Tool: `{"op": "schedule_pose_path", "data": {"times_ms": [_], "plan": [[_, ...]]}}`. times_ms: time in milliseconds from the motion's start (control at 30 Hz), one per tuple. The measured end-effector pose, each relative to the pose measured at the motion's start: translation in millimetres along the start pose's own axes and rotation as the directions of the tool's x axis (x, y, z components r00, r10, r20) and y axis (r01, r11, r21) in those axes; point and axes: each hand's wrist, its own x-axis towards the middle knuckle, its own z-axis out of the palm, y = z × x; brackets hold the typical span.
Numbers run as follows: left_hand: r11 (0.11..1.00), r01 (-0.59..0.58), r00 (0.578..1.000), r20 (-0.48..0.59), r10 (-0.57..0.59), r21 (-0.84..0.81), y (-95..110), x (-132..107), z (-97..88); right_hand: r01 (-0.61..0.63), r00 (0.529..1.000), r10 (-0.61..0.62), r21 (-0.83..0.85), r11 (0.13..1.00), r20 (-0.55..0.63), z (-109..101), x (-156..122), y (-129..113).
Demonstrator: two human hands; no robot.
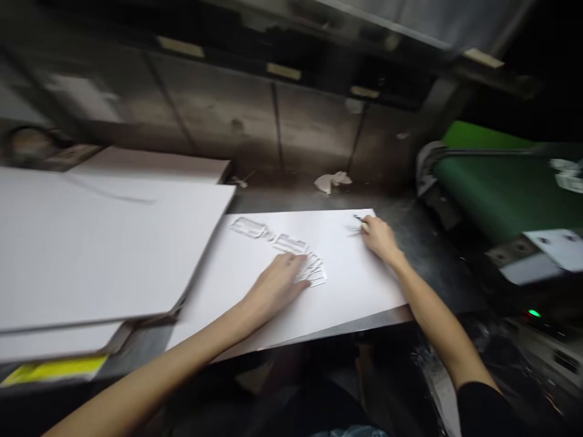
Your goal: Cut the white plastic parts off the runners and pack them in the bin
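Observation:
My left hand point(280, 279) is on a fanned cluster of small white tags point(315, 271), its thumb and fingers closed about their near end. The tags have dark lines on them and look blurred. More flat tags of the same kind point(248, 227) trail off to the upper left. Near the far right corner of the white sheet point(346, 297), my right hand point(380, 237) is closed around a thin dark-tipped tool point(357, 218). Most of that tool is hidden by the fingers, and I cannot make out its kind.
Large white boards point(113, 243) are stacked at the left, overlapping the sheet's edge. A crumpled white scrap point(332, 181) lies behind the sheet, before a metal wall point(228, 109). At right stands a green conveyor belt point(492, 188). Yellow tape point(57, 369) marks the front left edge.

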Motion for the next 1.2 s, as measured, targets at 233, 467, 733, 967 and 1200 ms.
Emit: {"op": "schedule_pose_path", "data": {"times_ms": [233,467,733,967,1200], "plan": [[0.996,0.000,0.995,-0.096,-0.009,-0.092,-27.7,-4.5,11.6,-0.163,0.986,0.163,-0.005,0.987,-0.031,-14.3,-21.7,18.1],[0.989,0.143,0.986,0.081,-0.145,0.031,37.2,1.1,-2.5,0.025,0.996,-0.009,0.182,0.983,-0.088,-10.0,-6.3,-22.4],[0.982,0.188,0.982,0.026,-0.189,0.035,36.3,4.1,1.2,0.289,0.945,-0.324,0.351,0.891,0.043,29.0,41.5,-117.2],[0.977,0.164,0.984,-0.086,-0.154,0.139,35.9,3.6,15.1,0.223,0.943,-0.303,0.414,0.883,0.139,25.3,47.7,-118.2],[0.982,-0.127,0.989,-0.055,0.136,0.143,18.1,-12.4,13.6,0.175,0.960,-0.248,0.409,0.896,0.133,36.7,30.0,-111.5]]}}
